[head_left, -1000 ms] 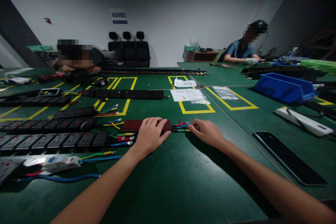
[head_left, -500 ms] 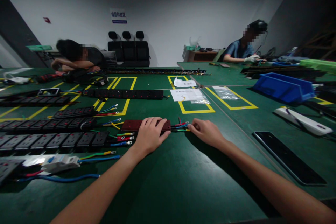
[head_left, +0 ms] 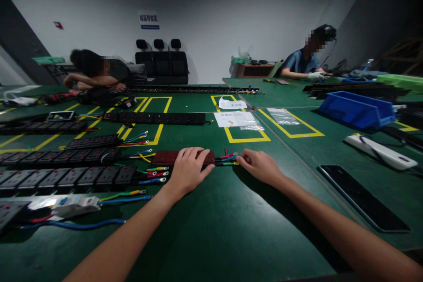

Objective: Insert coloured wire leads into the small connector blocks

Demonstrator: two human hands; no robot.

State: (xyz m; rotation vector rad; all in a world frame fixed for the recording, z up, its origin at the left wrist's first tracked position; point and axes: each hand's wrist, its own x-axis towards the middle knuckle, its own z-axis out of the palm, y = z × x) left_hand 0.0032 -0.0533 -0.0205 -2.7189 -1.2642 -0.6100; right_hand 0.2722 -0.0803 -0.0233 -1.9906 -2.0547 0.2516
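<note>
Near the middle of the table lies a short dark red socket strip (head_left: 161, 157), with coloured wires at both ends. My left hand (head_left: 190, 169) grips its right half from above, fingers over the far side and thumb along the near edge. At the right end, red, blue and green-yellow wires (head_left: 228, 157) with ring terminals stick out. My right hand (head_left: 259, 165) is closed in a pinch at the tips of these wires; the pinched ends are hidden by its fingers. Just left of the red strip are the ring-ended wires (head_left: 158, 174) of black socket strips (head_left: 59, 178).
To the right lie a black phone (head_left: 363, 198), a white power strip (head_left: 380, 152) and a blue bin (head_left: 357, 108). Ahead are paper sheets (head_left: 231, 119) and a long black strip (head_left: 161, 118). Two people sit across the table: one leans on it at left, a gloved one works at right.
My hands and the red strip have barely moved. At the far right, the other person's gloved hand has shifted slightly.
</note>
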